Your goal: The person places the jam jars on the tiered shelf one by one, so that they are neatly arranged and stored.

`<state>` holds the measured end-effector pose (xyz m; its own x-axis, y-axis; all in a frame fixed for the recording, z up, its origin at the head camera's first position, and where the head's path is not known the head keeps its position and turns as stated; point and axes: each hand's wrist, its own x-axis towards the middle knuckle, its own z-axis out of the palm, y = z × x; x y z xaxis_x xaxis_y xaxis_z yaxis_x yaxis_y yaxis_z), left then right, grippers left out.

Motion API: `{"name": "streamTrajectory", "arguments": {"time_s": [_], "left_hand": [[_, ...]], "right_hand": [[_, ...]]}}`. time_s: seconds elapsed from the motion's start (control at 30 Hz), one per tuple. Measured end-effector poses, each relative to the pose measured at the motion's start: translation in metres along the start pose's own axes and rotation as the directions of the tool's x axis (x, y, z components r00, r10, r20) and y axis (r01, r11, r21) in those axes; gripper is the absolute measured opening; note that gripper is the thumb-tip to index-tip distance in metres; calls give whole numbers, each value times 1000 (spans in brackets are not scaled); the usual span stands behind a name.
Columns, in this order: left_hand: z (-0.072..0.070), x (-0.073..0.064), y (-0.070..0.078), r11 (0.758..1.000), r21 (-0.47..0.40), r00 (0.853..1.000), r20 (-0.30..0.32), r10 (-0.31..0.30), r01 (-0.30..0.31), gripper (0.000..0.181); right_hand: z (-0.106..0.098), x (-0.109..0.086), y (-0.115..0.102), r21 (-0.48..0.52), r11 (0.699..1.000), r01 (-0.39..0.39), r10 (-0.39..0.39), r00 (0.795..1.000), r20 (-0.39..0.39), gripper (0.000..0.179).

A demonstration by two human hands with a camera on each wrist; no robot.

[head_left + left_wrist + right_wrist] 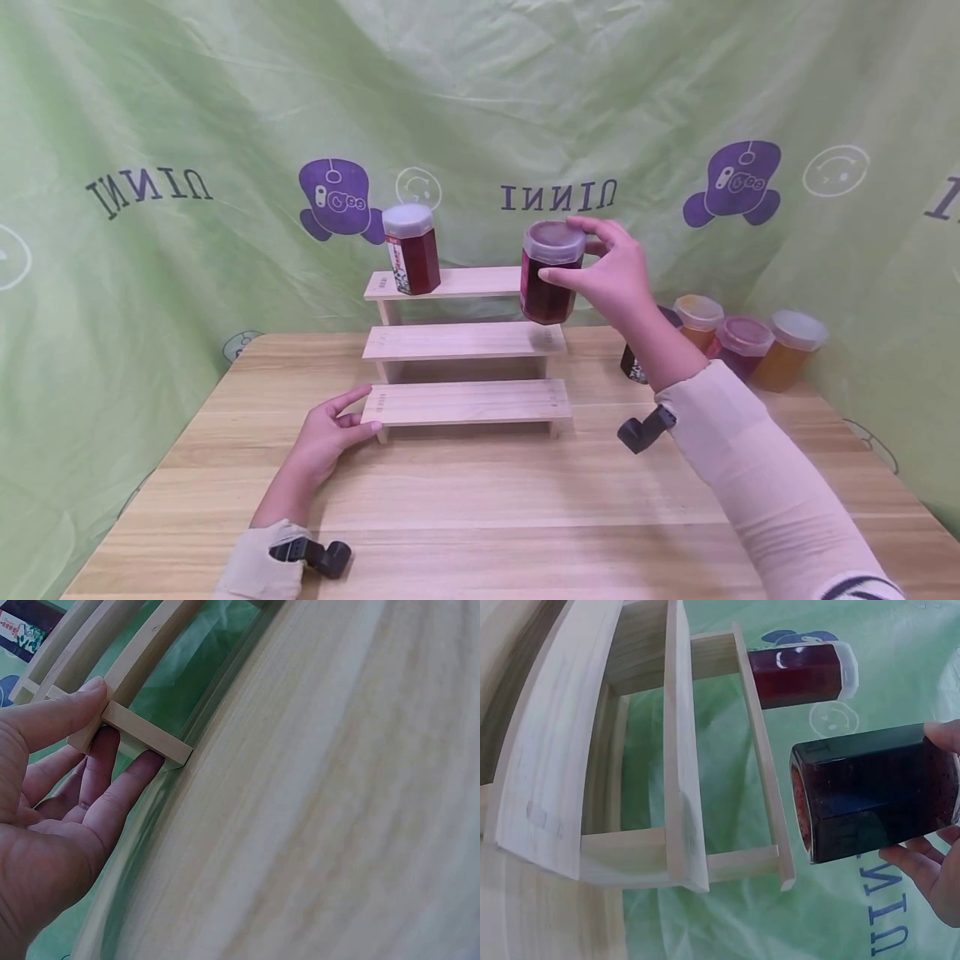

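Nearest the head camera lay both forearms in pale sleeves, each with a dark wrist-mounted camera, over a light wooden table (480, 508). Green cloth (187, 100) printed with purple figures and lettering hung behind and to both sides of the table.

One three-step wooden rack (465, 350) stood at the table's far middle. The left hand (330, 429) rested on the table at the left end of the lowest step, fingers straight and relaxed, the thumb on top of the end piece and the fingertips (139, 769) under it, as the left wrist view showed.

The right hand (611, 271) held one dark red jar (550, 273) in the air, fingers curled round its pale lid and upper body, just off the right end of the top step and above the middle step. A second red jar (410, 250) stood upright on the left end of the top step.

Four further jars were counted behind the right forearm: three with pale lids (742, 340) in a row, and one dark jar (633, 367) largely hidden by the arm.
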<state>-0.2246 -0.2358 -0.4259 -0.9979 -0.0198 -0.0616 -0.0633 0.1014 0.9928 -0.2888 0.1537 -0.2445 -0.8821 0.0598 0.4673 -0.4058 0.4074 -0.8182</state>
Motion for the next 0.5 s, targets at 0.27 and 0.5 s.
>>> {"name": "streamTrajectory", "arguments": {"time_s": [0.27,0.5], "left_hand": [[0,0,-2,1000,4,1000,8,1,-1,72],[0,0,-2,1000,6,1000,-2,3,-3,72]], "right_hand": [[10,10,3,19,999,-26,26,1000,-15,72],[19,19,5,37,998,-56,57,998,-34,68]]}}
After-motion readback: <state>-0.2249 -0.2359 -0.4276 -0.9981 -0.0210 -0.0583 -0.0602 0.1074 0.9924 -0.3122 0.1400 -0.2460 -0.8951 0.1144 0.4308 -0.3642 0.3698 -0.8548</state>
